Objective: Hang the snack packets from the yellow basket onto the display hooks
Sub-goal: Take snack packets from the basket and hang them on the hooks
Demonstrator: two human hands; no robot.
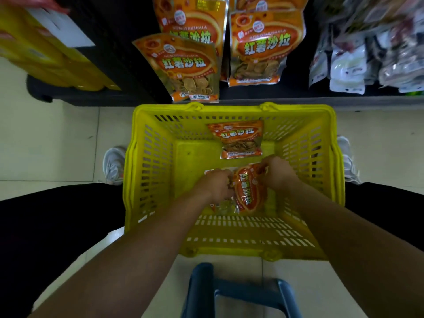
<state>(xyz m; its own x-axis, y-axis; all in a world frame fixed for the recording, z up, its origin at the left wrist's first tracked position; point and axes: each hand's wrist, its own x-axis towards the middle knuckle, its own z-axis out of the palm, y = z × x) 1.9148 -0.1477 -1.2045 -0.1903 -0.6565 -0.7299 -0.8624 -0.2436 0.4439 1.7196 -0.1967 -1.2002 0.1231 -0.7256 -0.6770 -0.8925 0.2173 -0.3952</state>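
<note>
Head view, looking straight down into the yellow basket (337, 157), set on the pale tiled floor (57, 145) between two grey shoes (113, 164), just in front of the dark display rack (119, 65).

Reaching into the basket with both bare arms. Holding one orange snack packet (249, 191) between the two hands, near the basket's closer wall, turned sideways so that its print runs top to bottom. Gripping its left edge with the left hand (215, 187), fingers clenched round the foil. Pinching its upper right corner with the right hand (277, 173), fingers curled on it as well. Cannot tell if something more lies under the left hand; only a pale edge shows there.

Lying flat at the far side of the basket floor, apart from the hands: a second packet (238, 138) of the same kind.

Hanging on the rack above the basket: same orange packets (190, 65), in two columns side by side. Further right, grey and white bags (348, 70), blurred. To the left, yellow boxes (46, 53). At the bottom edge, behind the basket, a blue stool (241, 292).
</note>
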